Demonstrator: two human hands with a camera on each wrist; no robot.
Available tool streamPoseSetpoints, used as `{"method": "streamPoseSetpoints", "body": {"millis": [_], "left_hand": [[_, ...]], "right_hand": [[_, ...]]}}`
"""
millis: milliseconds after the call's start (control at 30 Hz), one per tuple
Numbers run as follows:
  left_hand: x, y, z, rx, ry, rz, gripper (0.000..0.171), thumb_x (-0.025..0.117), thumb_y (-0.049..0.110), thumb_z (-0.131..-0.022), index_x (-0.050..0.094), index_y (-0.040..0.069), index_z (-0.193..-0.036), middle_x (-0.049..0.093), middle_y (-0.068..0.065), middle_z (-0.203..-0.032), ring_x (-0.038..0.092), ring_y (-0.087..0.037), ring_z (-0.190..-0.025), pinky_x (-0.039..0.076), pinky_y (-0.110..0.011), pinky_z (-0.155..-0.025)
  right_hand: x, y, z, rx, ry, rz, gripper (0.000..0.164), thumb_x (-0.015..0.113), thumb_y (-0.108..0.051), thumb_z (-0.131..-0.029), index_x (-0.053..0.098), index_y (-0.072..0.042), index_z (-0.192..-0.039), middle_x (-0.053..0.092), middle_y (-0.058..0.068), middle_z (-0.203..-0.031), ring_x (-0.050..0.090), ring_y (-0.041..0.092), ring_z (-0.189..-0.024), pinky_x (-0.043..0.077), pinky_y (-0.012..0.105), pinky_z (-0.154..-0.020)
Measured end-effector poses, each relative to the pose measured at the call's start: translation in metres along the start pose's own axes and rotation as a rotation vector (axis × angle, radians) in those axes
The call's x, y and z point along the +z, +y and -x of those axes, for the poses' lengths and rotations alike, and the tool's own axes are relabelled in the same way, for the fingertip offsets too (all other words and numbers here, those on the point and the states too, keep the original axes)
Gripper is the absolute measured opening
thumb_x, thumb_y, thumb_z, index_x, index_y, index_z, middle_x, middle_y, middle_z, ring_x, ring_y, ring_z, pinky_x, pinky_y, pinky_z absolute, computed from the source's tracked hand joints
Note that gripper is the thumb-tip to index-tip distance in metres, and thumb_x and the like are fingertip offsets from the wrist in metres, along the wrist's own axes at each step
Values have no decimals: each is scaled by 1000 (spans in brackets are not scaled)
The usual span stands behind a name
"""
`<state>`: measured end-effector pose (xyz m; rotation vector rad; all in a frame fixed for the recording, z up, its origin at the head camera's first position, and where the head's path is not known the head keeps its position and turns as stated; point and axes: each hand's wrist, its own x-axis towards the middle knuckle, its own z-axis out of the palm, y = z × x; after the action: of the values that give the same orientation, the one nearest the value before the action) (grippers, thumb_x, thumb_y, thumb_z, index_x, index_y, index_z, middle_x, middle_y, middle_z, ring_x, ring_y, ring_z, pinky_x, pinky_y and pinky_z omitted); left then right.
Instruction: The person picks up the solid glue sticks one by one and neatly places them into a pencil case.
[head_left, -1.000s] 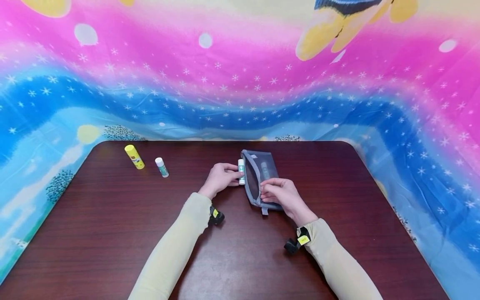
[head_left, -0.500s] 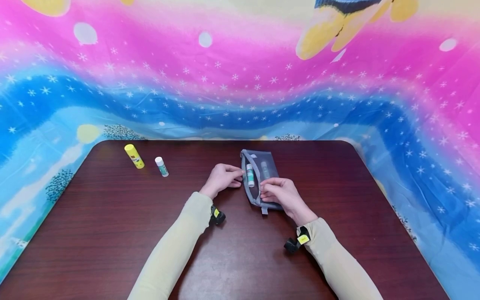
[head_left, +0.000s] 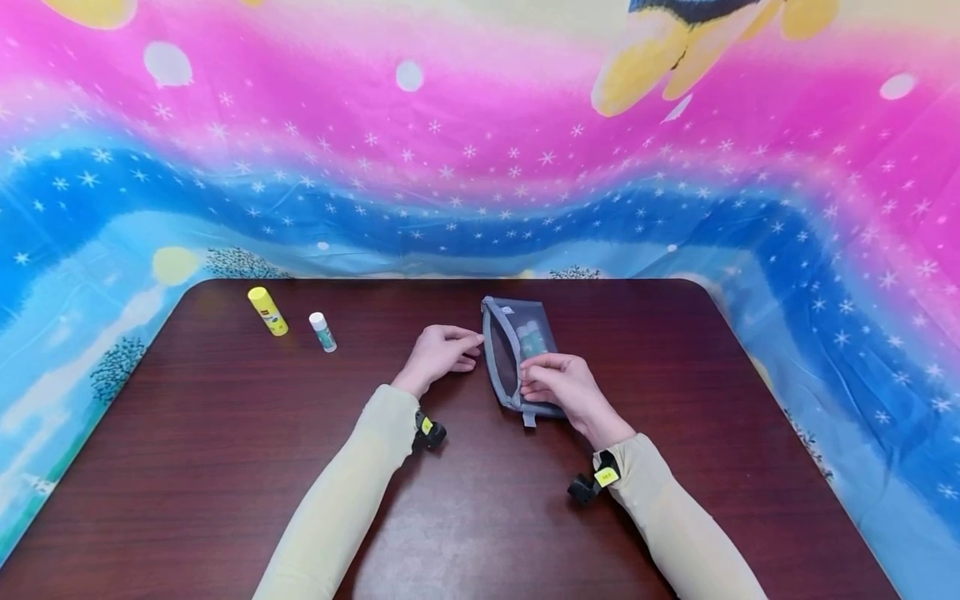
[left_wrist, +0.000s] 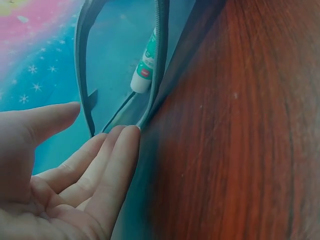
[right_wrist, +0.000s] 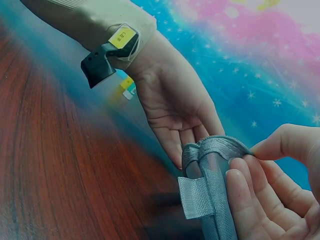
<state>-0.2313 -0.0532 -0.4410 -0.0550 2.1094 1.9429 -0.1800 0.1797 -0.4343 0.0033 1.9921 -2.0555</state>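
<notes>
A grey zip pouch (head_left: 501,358) lies on the table with its mouth gaping toward the left. My right hand (head_left: 562,387) pinches the near-side lip of that mouth between thumb and fingers (right_wrist: 245,172). Glue sticks (head_left: 531,340) in white and green show through the pouch's sheer side. One glue stick (left_wrist: 145,70) is plain inside the opening in the left wrist view. My left hand (head_left: 442,358) holds nothing; its thumb stands apart and its extended fingers (left_wrist: 117,155) are right at the mouth's edge.
Toward the back left stand a yellow glue stick (head_left: 267,312) and a smaller white-and-green glue stick (head_left: 322,332). The dark red-brown table (head_left: 480,500) backs onto a colourful printed cloth (head_left: 465,167). A fabric tab (right_wrist: 195,197) sticks out from the pouch.
The white-and-green glue stick in my left fingers has gone through the mouth into the pouch, beside another. My left hand has let go and moved slightly left; the right keeps its pinch.
</notes>
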Motion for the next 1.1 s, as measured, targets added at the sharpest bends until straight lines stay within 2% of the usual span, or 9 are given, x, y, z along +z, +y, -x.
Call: {"method": "streamPoseSetpoints", "body": {"millis": [533,800,1100], "left_hand": [[-14,4,7,8,20,18,36,74,24,-97,70,2,-124,71,-22,-113,72,-37,-98,62,-36,-78],[-20,6,9,28,36,21,35,74,27,-96,70,5,-124,70,-20,-117,71,-36,-101,61,-36,-82],[-26,10,12,56,50,28,43,73,26,-97,66,2,-131,68,-22,-121,69,-39,-107,60,-36,-85]], "right_hand": [[0,0,1,-4,-8,-7,26,64,-3,-96,66,16,-114,71,12,-85,71,18,-71,62,33,-72],[0,0,1,-1,-4,-4,21,65,-3,-95,69,12,-110,71,12,-85,71,18,-71,62,33,-72],[-1,0,1,-4,-5,1,20,65,-4,-96,69,11,-110,71,12,-85,71,18,-72,62,33,-73]]}}
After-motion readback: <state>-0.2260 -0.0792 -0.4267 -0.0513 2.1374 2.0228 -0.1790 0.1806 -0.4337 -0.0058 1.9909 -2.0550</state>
